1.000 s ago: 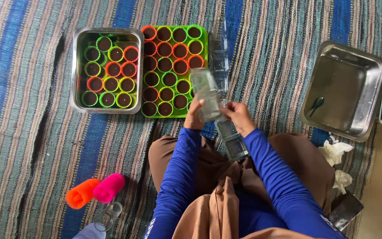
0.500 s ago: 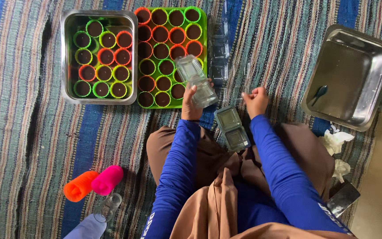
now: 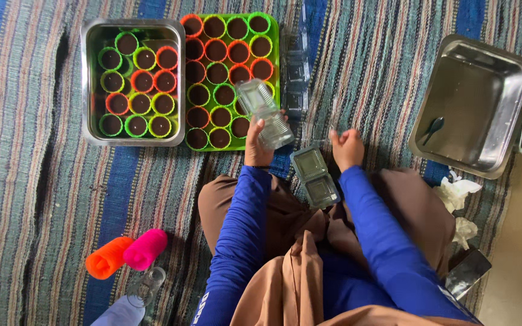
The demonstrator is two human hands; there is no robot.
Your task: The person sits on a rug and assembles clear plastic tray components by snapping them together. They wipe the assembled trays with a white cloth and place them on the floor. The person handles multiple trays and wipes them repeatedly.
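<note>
My left hand (image 3: 257, 142) holds a stack of clear plastic clamshell boxes (image 3: 265, 112) over the near right corner of the green tray (image 3: 273, 54), which is full of small cakes in coloured cups (image 3: 217, 72). My right hand (image 3: 347, 148) hovers loosely curled with nothing in it, just right of an open clear clamshell box (image 3: 315, 176) lying on the mat by my knee. A steel tray (image 3: 92, 78) at the left holds more cakes in coloured cups (image 3: 134, 84).
More clear boxes (image 3: 297, 66) lie right of the green tray. An empty steel pan (image 3: 472, 115) with a dark spoon (image 3: 433, 128) sits at the right, crumpled tissues (image 3: 454, 193) and a phone (image 3: 465, 273) below it. Orange and pink cup stacks (image 3: 127, 253) and a clear bottle (image 3: 146, 285) lie at the lower left.
My right hand has set the open clear box down on the mat and let go of it. My left hand still holds the stack of boxes, now nearer the green tray.
</note>
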